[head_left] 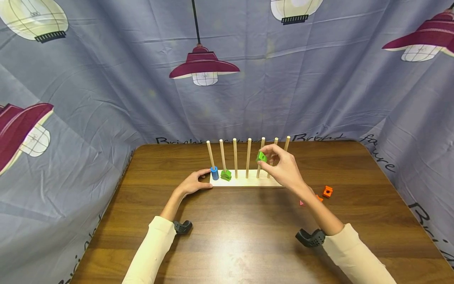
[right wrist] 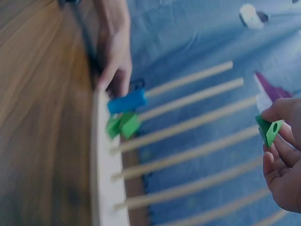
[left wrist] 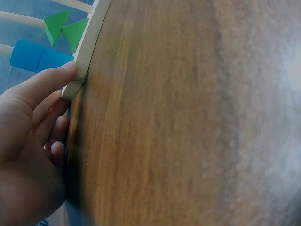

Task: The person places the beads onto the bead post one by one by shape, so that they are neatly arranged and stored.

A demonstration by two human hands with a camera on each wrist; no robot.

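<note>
A wooden peg rack (head_left: 244, 182) with several upright dowels stands on the table. My left hand (head_left: 191, 183) grips its left end, thumb at the front edge and fingers curled behind. Blue cylinders (left wrist: 40, 55) are stacked on the leftmost dowel, next to that thumb. Green triangular blocks (head_left: 226, 175) sit at the foot of the second dowel. My right hand (head_left: 285, 167) pinches another green triangular block (right wrist: 269, 130) between thumb and fingertips, raised among the upper parts of the dowels toward the right. A hole shows in that block's face.
To the right of the rack lie an orange block (head_left: 328, 191) with a hole, another orange piece (head_left: 320, 198) and a pink piece (head_left: 302, 203), partly hidden by the right forearm. A grey printed curtain (head_left: 227, 110) hangs behind the wooden table (head_left: 234, 236).
</note>
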